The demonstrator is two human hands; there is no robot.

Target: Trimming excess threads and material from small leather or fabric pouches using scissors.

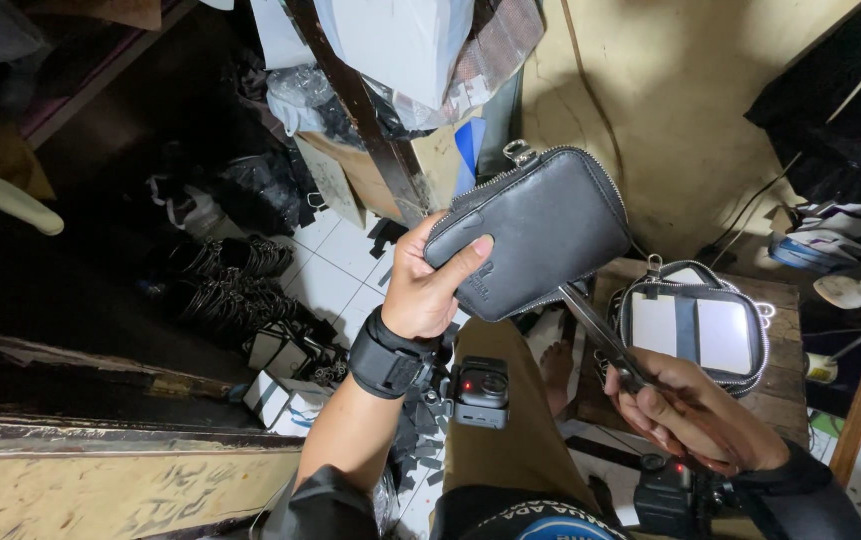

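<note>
My left hand (428,285) holds up a black leather zip pouch (535,228), thumb across its front, a metal ring at its top corner. A black band sits on that wrist. My right hand (692,415) grips the handles of metal scissors (600,335), whose blades point up-left and reach the pouch's lower edge. Behind the scissors, a second pouch (695,330) with pale panels lies on a small wooden table (780,395).
Small cameras (480,392) are strapped near both wrists. Cardboard boxes and plastic bags (390,90) are piled ahead. Bundles of dark metal parts (235,280) and small white boxes (285,400) lie on the tiled floor. A wooden workbench edge (100,480) is at lower left.
</note>
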